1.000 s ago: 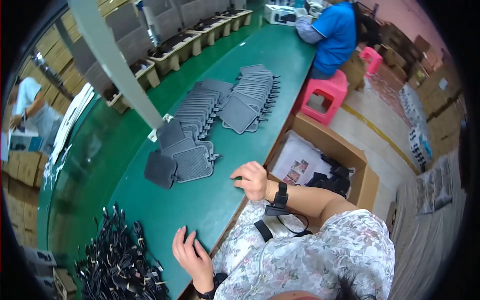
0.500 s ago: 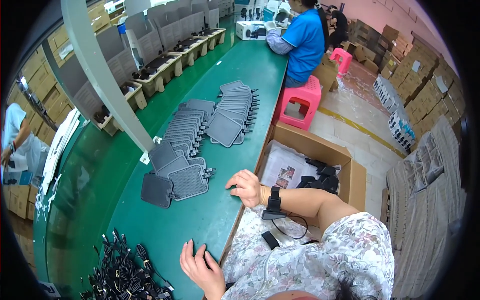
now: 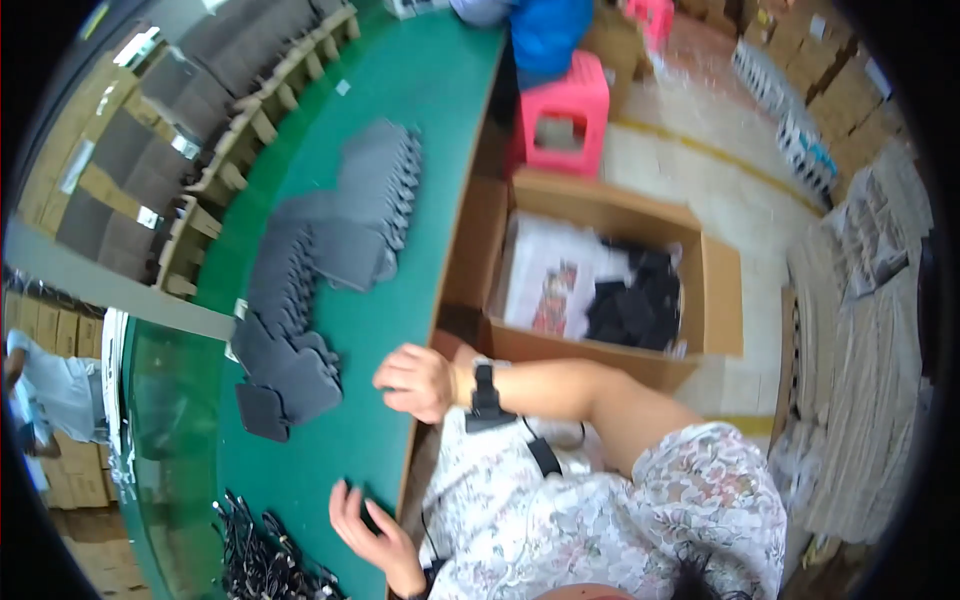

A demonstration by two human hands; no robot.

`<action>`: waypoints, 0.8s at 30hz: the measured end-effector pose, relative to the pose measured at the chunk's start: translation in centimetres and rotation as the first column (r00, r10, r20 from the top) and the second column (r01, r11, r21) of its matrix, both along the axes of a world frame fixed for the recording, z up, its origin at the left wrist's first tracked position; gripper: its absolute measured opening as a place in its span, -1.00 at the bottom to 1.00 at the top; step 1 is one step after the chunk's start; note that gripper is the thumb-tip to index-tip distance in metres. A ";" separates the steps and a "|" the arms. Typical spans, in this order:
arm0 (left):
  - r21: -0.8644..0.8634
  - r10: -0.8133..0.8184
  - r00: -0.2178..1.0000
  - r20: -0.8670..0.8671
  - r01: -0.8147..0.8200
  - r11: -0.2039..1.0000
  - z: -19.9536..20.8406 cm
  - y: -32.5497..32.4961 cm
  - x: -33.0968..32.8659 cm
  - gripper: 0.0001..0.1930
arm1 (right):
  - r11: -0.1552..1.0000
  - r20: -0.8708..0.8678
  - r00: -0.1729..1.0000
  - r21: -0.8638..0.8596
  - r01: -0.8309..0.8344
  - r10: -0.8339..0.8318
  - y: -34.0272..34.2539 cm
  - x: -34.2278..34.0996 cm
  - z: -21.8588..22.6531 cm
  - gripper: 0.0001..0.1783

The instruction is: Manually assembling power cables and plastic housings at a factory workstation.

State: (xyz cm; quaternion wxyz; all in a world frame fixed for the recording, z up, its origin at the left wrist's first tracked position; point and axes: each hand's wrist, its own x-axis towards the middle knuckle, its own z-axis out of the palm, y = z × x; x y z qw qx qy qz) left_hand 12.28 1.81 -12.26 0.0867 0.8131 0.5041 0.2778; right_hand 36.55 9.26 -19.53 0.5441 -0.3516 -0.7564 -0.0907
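My left hand (image 3: 375, 535) is over the near edge of the green table (image 3: 365, 460), fingers apart and nothing in them. Farther along that edge my right hand (image 3: 415, 383) has its fingers loosely curled together, with nothing visible in them; a black strap (image 3: 487, 390) circles its wrist. Left of the right hand lie loose flat dark grey pads (image 3: 310, 385) with rounded corners. More pads stand in overlapping rows, one row (image 3: 283, 265) behind them and another (image 3: 375, 185) farther off. A heap of black cables (image 3: 265, 560) lies left of my left hand.
An open cardboard box (image 3: 720, 290) with black pieces (image 3: 640, 300) stands right of the table. Beyond it are a pink stool (image 3: 565, 115) and a co-worker in blue (image 3: 550, 38). A grey post (image 3: 130, 290) and bins (image 3: 185, 245) line the left. Stacked cardboard (image 3: 860, 370) stands far right.
The view has turned and swung downward, so the table and pads appear shifted. Both hands stay near the table's edge in much the same pose, and the pads look unmoved.
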 end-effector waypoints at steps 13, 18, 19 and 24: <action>-0.281 -0.740 0.661 -0.127 0.691 0.666 4.5 8.9 18.5 -0.64 | 0.982 -0.335 0.928 -0.027 -0.186 0.166 0.0 -0.8 -3.9 -0.90; -0.350 -0.841 0.468 -0.270 0.766 0.539 1.8 11.4 23.9 -0.57 | 0.933 -0.410 0.906 -0.274 -0.232 0.105 -6.8 4.8 -5.0 -0.89; -0.332 -0.823 0.444 -0.355 0.763 0.555 1.0 11.7 24.5 -0.57 | 0.909 -0.426 0.904 -0.359 -0.213 0.044 -8.0 6.8 -6.1 -0.83; -0.282 -0.744 0.413 -0.525 0.740 0.610 -1.2 12.8 26.8 -0.59 | 0.529 -0.197 0.682 -0.787 0.319 -0.705 -14.1 16.4 -17.7 -0.76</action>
